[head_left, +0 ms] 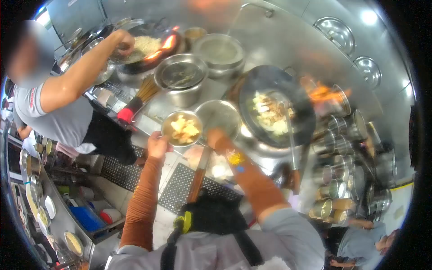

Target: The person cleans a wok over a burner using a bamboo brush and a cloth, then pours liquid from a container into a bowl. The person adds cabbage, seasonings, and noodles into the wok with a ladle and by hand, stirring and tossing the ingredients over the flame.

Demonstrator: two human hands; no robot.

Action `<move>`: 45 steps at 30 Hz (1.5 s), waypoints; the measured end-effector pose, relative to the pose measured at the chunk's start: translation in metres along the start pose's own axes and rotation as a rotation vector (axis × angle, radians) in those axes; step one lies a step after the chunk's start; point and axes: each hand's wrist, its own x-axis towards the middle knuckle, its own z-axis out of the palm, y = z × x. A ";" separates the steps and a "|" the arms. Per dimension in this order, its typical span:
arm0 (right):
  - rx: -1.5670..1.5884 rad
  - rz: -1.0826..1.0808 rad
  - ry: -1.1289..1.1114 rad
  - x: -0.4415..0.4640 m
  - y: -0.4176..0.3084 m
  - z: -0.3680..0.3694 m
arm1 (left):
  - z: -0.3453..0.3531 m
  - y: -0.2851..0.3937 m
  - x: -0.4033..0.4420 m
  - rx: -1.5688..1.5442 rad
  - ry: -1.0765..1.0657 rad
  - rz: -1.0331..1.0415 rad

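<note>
Now left hand pinching steel bowl, yellow chunks inside; right hand at round vessel, grip blurred, can't tell.

Arms extended — right hand perhaps curled.

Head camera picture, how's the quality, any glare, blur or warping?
All in the head view: strong fisheye bending, with dark corners; a bright lamp glaring at upper right; whitish haze over the wok; the right hand smeared, the left hand clearer.
</note>
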 end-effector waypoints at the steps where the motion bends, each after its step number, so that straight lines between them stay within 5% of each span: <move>1: 0.032 0.041 -0.041 -0.010 -0.003 -0.016 | 0.003 -0.002 0.001 0.008 0.000 0.000; 5: 0.194 -0.095 0.121 -0.050 0.006 -0.053 | 0.016 -0.007 0.010 0.011 -0.033 0.015; 7: 0.296 -0.042 0.244 -0.110 -0.001 -0.138 | 0.027 -0.009 0.012 0.000 -0.079 0.012; 8: 0.050 -0.058 0.440 -0.122 0.013 -0.154 | 0.033 -0.017 0.020 0.014 -0.130 0.020; 10: 0.126 -0.106 0.754 -0.160 0.043 -0.196 | 0.060 -0.024 0.028 0.025 -0.149 0.018; 12: 0.203 -0.006 0.815 -0.206 0.066 -0.220 | 0.087 -0.028 0.033 0.033 -0.166 0.004; 13: 0.237 0.053 0.843 -0.233 0.071 -0.224 | 0.098 -0.033 0.036 0.067 -0.174 -0.009; 17: -0.012 0.432 0.363 -0.298 0.116 -0.159 | 0.126 -0.067 0.057 0.163 -0.174 -0.060; 22: 0.319 0.392 0.465 -0.297 0.172 -0.105 | 0.130 -0.092 0.065 0.033 -0.256 -0.151; 23: 0.324 0.245 0.591 -0.296 0.174 -0.100 | 0.129 -0.085 0.053 0.024 -0.262 -0.167; 26: 0.270 0.179 0.470 -0.319 0.186 -0.103 | 0.087 -0.096 0.049 0.089 -0.210 -0.044; 30: 0.155 0.156 0.338 -0.430 0.181 -0.148 | -0.014 -0.079 -0.051 -0.035 -0.056 0.148; 31: 0.107 0.185 0.333 -0.460 0.173 -0.158 | -0.027 -0.064 -0.097 0.144 0.073 0.178; 37: 0.380 -0.013 0.304 -0.529 0.192 -0.182 | -0.165 -0.138 -0.191 -0.081 0.348 0.107; 38: 0.278 -0.124 0.468 -0.508 0.215 -0.154 | -0.165 -0.141 -0.208 -0.119 0.370 0.094; 41: 0.860 0.283 0.314 -0.449 0.232 -0.140 | -0.179 -0.153 -0.247 -0.200 0.338 0.082; 45: 1.172 0.391 0.686 -0.378 0.237 -0.107 | -0.223 -0.152 -0.273 -0.212 0.410 0.152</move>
